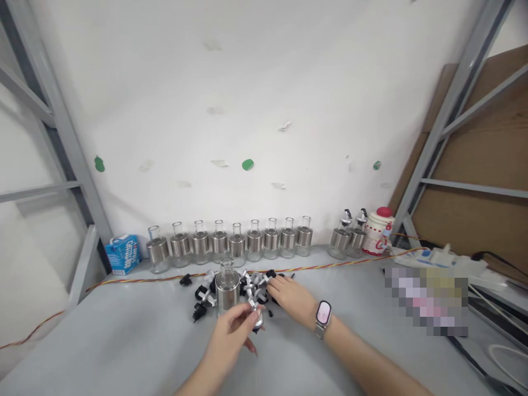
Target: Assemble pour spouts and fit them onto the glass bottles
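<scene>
My left hand [236, 329] pinches a silver bottle pourer [258, 320] with a dark lower end, in front of the pile. Just behind that hand, a glass bottle with a brushed-metal sleeve [227, 291] stands upright, its neck bare. My right hand [289, 294], a watch on its wrist, reaches into the right side of a heap of silver and black pourer parts [249, 283]. Its fingers bend down together there, and whatever they grip is hidden. More parts lie left of the bottle, including a black spout piece [199, 312].
Several similar open bottles [219, 242] line the wall. At right stand two bottles with pourers fitted [340, 242] and a white-and-red jar [378, 234]. A blue carton [124, 254] is at left. A twisted wire [322, 267] crosses the grey table; a power strip [449, 258] lies right.
</scene>
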Demonstrator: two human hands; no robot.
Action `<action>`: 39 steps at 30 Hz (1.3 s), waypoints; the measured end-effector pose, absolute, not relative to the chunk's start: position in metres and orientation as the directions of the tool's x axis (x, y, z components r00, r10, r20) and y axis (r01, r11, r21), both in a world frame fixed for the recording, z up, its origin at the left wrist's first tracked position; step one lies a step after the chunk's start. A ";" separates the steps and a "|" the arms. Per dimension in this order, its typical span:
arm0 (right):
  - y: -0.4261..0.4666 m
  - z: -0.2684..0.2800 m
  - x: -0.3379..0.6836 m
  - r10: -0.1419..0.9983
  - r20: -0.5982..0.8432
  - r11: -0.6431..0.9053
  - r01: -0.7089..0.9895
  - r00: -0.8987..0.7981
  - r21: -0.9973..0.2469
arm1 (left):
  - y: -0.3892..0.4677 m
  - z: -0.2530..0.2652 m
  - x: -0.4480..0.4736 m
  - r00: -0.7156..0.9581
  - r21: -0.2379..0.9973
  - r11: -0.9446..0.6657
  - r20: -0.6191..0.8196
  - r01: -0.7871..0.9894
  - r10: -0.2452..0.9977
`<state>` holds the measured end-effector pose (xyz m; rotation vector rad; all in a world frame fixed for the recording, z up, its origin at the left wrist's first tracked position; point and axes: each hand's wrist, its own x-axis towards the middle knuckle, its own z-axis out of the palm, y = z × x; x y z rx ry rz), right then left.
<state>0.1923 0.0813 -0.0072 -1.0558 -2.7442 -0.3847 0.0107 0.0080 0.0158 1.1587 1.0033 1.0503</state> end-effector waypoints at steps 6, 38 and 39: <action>0.083 -0.011 0.193 0.649 0.270 0.723 0.687 -0.711 0.071 | 0.006 0.016 0.011 0.215 0.991 0.091 -0.067 -0.101 0.974; 0.079 -0.004 0.197 0.853 0.379 0.498 0.776 -0.358 -0.387 | 0.010 0.011 0.009 0.199 0.993 0.079 -0.061 -0.087 0.978; 0.077 -0.004 0.194 0.855 0.379 0.497 0.767 -0.353 -0.407 | 0.010 0.011 0.009 0.200 0.993 0.079 -0.060 -0.085 0.978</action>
